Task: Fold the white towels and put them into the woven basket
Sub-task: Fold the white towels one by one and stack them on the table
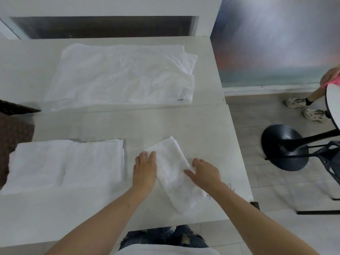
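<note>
The fingers of the left hand lie straight and flat on the far left edge of the folded towel, pressing it down, probably to hold the layers while the crease sets. The right hand rests at the towel's right edge with its fingers loosely bent; the thumb seems to touch the cloth, but I cannot tell whether anything is pinched. The towel is a narrow, soft white strip, lying at a slant on the pale, smooth counter just in front of the person, so both hands reach it easily.

Left of this towel, just beside it, sits a stack of folded towels, square-edged and faintly textured, likely staged for the basket. Beyond the towel, toward the far side of the counter, a pile of unfolded towels lies spread flat and wrinkled. Far to the left of the towel, at the frame's edge, a dark brown woven basket is partly in view.
</note>
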Tool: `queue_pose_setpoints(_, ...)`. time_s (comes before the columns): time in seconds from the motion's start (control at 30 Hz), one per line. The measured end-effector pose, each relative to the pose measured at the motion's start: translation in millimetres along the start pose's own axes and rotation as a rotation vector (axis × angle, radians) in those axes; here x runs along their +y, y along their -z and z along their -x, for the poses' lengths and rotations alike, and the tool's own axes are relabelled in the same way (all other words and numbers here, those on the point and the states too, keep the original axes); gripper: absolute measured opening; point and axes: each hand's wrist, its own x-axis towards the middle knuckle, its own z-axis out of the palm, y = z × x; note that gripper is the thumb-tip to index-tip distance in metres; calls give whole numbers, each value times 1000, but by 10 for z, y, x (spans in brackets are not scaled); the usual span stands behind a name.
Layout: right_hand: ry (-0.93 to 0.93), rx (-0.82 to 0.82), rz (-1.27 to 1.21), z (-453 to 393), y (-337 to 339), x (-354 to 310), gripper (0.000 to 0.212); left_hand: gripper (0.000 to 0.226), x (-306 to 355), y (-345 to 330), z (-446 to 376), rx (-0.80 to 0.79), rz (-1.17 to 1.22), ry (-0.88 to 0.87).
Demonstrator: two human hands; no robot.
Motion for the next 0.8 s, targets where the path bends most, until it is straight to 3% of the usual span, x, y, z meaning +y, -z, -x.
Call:
queue_pose_setpoints(0.1,-53,-6,-162,-8,-31,-59,40,59,104,13,47,-54,269,98)
queue_pose_setpoints(0.23,-96,-43,-196,25,-83,-92,33,72,261,-4,27,-84,1025,596)
queue_pose_setpoints(0.3,-118,-51,-226,34,-96,-83,32,62,309,1,12,-166,1220,694)
queue_pose_setpoints(0.4,-155,-48,-348,-4,-102,-62,31,30,383,106,-12,-270,1184,534)
queue_pose_setpoints(0.57,-234,85,-966,-129,119,-140,35,24,526,447,-46,-318,1260,259)
queue_pose_setpoints(0.67,-174,-7,-1277,-217,294,-173,43,29,599,701,-62,-393,1362,129)
queue_pose_setpoints(0.8,-71,-161,-1596,-264,666,-217,44,31,640,1016,-151,-372,1416,81)
